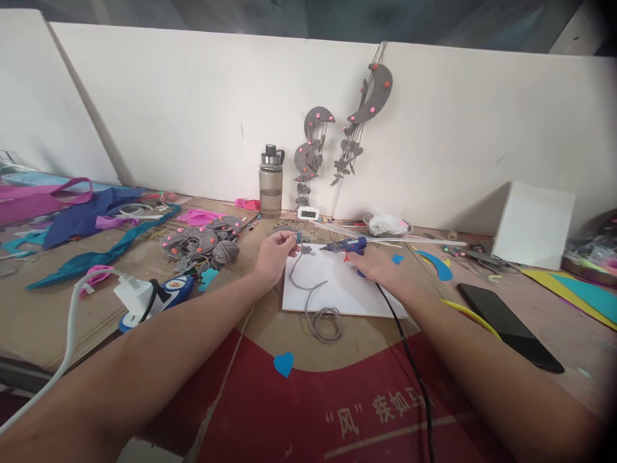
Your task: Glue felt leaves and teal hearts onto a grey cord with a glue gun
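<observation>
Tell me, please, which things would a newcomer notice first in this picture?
Probably the gray moons come first, with their pink and red dots, hanging against the white panel at the back. Next may be the blue glue gun in the right grip, near the far edge of the white board, and then the blue heart in front, at the edge of the red patch.

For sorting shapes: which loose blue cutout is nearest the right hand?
The small cutout between the right hand and blue crescent; crescent and blue heart lie farther.
</observation>
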